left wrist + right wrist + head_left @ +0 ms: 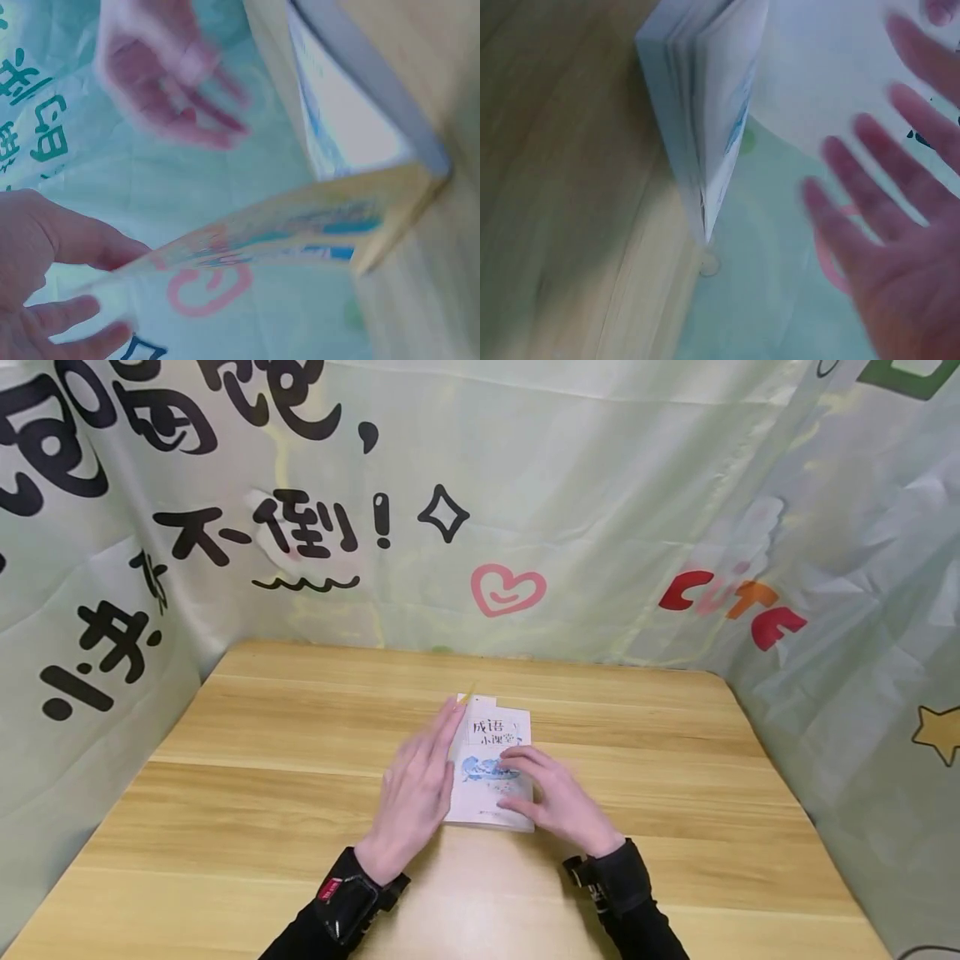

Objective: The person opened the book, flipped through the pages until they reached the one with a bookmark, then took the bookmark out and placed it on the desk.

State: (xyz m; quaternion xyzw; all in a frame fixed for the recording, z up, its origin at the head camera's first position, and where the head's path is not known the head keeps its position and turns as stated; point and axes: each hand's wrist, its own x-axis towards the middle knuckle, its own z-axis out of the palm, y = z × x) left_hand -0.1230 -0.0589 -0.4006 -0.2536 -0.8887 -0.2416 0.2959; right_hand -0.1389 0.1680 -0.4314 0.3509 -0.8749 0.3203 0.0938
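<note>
A white book (491,797) with black characters and a blue drawing lies on the table beneath both hands. My left hand (416,777) is along its left side. In the left wrist view, its thumb and fingers pinch the outer edge of a thin yellowish leaf (300,221) with coloured print, raised from the book; whether it is a cover or a page, I cannot tell. My right hand (551,793) hovers over the book's right side, fingers spread and slightly bent. In the right wrist view that hand is blurred and apart from the book's page edges (682,97).
A light wooden table (285,793) extends around the book. Behind it and at both sides hangs a pale green cloth (600,485) printed with black characters, a pink heart (508,590) and a star (939,735). A dark cable (930,950) shows at lower right.
</note>
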